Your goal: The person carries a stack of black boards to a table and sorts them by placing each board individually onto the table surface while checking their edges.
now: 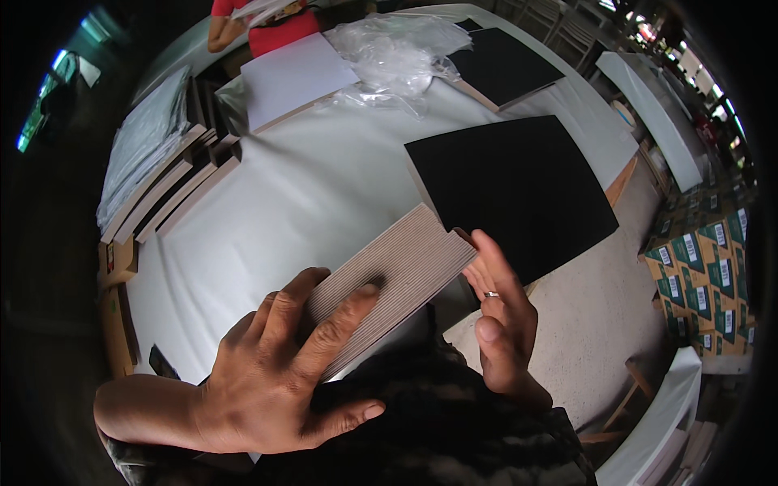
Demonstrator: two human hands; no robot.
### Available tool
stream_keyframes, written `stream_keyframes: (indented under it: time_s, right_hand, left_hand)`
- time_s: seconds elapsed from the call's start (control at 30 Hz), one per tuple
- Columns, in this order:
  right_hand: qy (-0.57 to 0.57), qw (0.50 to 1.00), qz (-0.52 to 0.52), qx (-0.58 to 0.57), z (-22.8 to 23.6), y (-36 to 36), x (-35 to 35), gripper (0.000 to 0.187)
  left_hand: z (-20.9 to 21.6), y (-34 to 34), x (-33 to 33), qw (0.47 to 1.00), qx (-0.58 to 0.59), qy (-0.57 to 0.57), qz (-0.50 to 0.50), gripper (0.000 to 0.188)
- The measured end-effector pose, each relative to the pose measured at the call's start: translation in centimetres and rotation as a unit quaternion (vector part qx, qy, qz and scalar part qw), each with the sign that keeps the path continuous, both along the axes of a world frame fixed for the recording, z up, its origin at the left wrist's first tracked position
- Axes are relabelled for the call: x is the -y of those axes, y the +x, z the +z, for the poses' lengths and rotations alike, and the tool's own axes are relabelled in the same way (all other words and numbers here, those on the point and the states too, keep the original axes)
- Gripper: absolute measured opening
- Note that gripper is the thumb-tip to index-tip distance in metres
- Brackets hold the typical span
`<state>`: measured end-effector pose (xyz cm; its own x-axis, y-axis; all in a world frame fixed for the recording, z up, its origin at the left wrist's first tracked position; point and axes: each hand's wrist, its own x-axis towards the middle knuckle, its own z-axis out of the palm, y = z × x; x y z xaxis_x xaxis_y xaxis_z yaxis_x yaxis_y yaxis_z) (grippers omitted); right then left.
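Plainly, the white-covered table (267,215) is the largest item I see here. A black-topped stack (510,186) lies at its right edge. Close to the person's body — lined edges upward — a block of grey-brown boards (405,255) sits slantwise between both hands. The left hand (271,364) is spread wide, fingers over the lined edges, thumb clear. The right hand (506,324) stands open at the block's far end — metal ring (491,295) on one finger.
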<state>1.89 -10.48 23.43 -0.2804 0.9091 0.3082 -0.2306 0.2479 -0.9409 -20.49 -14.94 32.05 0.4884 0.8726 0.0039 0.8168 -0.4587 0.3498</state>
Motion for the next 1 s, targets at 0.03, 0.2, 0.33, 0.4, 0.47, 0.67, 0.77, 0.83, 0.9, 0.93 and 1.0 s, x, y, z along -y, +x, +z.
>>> stream_keyframes:
  time_s: [0.03,0.2,0.33,0.4,0.47,0.67,0.77,0.83,0.9,0.93,1.0]
  right_hand:
    - [-0.001,1.000,0.005,0.002,0.1,-0.1,0.0,0.066]
    - [0.028,1.000,0.000,-0.006,-0.7,-0.1,-0.2,0.063]
    - [0.049,0.999,-0.011,0.005,-1.0,0.0,-0.2,0.061]
    - [0.065,0.998,-0.025,0.009,-1.2,-0.1,-0.3,0.059]
    - [0.091,0.994,-0.052,0.039,-1.2,0.0,-0.3,0.056]
    - [0.113,0.987,-0.086,0.070,-1.2,0.1,-0.3,0.051]
    - [0.117,0.987,-0.085,0.077,-1.3,0.2,-0.3,0.051]
    - [0.118,0.986,-0.083,0.085,-1.2,0.3,-0.3,0.051]
    - [0.115,0.986,-0.085,0.088,-1.1,0.2,-0.3,0.051]
    - [0.118,0.985,-0.087,0.090,-1.1,0.2,-0.3,0.051]
    - [0.123,0.984,-0.091,0.095,-1.1,0.2,-0.4,0.051]
  left_hand:
    - [-0.1,-0.1,-0.1,1.000,0.004,0.011,-0.005,0.086]
    - [-0.1,-0.3,-0.5,1.000,-0.019,0.013,-0.009,0.089]
    - [0.1,-0.3,-0.5,1.000,-0.029,0.005,0.004,0.090]
    - [-0.1,-0.3,-0.5,1.000,-0.023,0.007,0.002,0.090]
    - [-0.1,-0.3,-0.6,1.000,-0.022,0.011,0.002,0.089]
    - [-0.1,-0.3,-0.7,1.000,-0.019,0.009,0.004,0.089]
    - [-0.2,-0.3,-0.8,1.000,-0.017,0.017,0.004,0.090]
    - [-0.3,-0.3,-0.8,1.000,-0.015,0.021,0.003,0.090]
    - [-0.3,-0.4,-0.8,1.000,-0.016,0.027,0.003,0.090]
    - [-0.3,-0.4,-0.9,0.999,-0.016,0.030,0.002,0.091]
    - [-0.3,-0.4,-0.9,0.999,-0.016,0.028,0.003,0.090]
